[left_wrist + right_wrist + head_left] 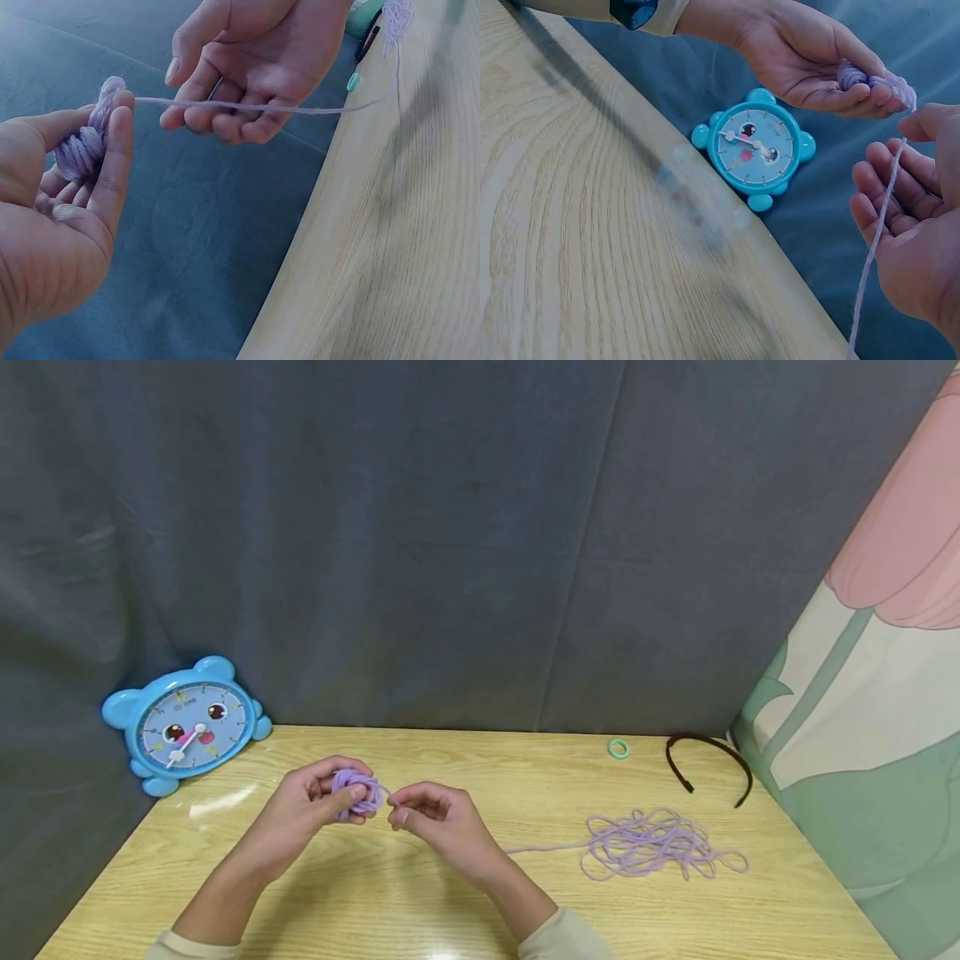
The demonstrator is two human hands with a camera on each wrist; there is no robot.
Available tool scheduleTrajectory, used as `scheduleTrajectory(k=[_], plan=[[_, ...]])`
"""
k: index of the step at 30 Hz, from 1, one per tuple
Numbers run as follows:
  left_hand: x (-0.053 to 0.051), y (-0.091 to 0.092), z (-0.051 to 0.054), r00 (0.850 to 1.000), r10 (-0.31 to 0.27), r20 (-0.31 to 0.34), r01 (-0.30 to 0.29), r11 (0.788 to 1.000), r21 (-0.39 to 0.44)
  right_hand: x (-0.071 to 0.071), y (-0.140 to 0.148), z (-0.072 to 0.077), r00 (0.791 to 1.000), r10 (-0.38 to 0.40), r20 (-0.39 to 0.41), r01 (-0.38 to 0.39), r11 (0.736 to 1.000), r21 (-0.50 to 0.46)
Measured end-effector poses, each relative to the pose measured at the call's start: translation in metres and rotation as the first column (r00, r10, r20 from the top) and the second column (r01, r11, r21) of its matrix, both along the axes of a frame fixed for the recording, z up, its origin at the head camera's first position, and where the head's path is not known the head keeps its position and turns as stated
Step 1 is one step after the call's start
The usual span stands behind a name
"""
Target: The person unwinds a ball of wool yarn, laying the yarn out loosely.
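Note:
My left hand [303, 814] holds a small wound bundle of lilac yarn [348, 797] between thumb and fingers. In the left wrist view the bundle [81, 154] sits across the fingers, with a looped end at the top. One strand [300, 110] runs from it to the right hand [442, 827], whose curled fingers guide it near the fingertips. The right wrist view shows that strand [868, 262] passing over the right fingers and downward. A loose, tangled heap of the same yarn [648, 843] lies on the table to the right, its strand partly hidden behind the right forearm.
A blue bear-shaped clock [193, 727] leans against the dark curtain [420, 543] at the table's left. Toward the back right lie a small green ring [618, 748] and a black headband [708, 740]. A patterned wall [892, 693] borders the wooden table [375, 893] on the right.

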State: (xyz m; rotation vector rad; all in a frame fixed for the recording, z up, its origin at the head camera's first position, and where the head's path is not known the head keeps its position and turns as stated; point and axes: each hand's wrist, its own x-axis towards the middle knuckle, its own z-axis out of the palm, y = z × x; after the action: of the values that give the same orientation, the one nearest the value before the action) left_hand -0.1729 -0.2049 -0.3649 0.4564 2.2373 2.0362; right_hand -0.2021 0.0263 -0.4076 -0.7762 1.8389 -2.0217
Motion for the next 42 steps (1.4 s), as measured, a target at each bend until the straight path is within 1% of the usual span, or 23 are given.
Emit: scheduleTrajectory(k=[4,9,14,23,27,35,42], plan=[[-0.001,-0.001,0.0,1.0,-0.009,-0.021,0.008,1.0,-0.001,0.001,0.001,0.001,1.0,-0.005,0.005,0.005,1.0,0.0],[-0.002,-0.002,-0.001,0.999,-0.006,-0.037,0.006,1.0,0.002,0.002,0.005,0.002,0.999,-0.023,-0.024,0.023,0.999,0.03],[-0.002,-0.002,-0.001,1.0,0.004,-0.023,-0.005,1.0,-0.004,0.003,0.012,0.002,0.998,-0.041,-0.039,0.043,0.998,0.055],[-0.001,0.0,0.001,1.0,0.019,-0.008,-0.02,1.0,-0.017,0.003,0.031,0.005,0.997,-0.057,-0.058,0.06,0.997,0.056],[0.0,0.0,0.002,1.0,0.028,0.0,-0.028,1.0,-0.011,0.001,0.043,0.008,0.995,-0.084,-0.057,0.088,0.994,0.071],[0.0,0.0,0.0,1.0,0.024,0.003,-0.024,1.0,0.011,-0.001,0.063,0.011,0.987,-0.129,-0.096,0.132,0.991,0.025],[0.0,-0.001,0.0,1.0,0.01,-0.011,-0.01,1.0,0.018,-0.003,0.082,0.013,0.98,-0.169,-0.107,0.172,0.985,0.019]])
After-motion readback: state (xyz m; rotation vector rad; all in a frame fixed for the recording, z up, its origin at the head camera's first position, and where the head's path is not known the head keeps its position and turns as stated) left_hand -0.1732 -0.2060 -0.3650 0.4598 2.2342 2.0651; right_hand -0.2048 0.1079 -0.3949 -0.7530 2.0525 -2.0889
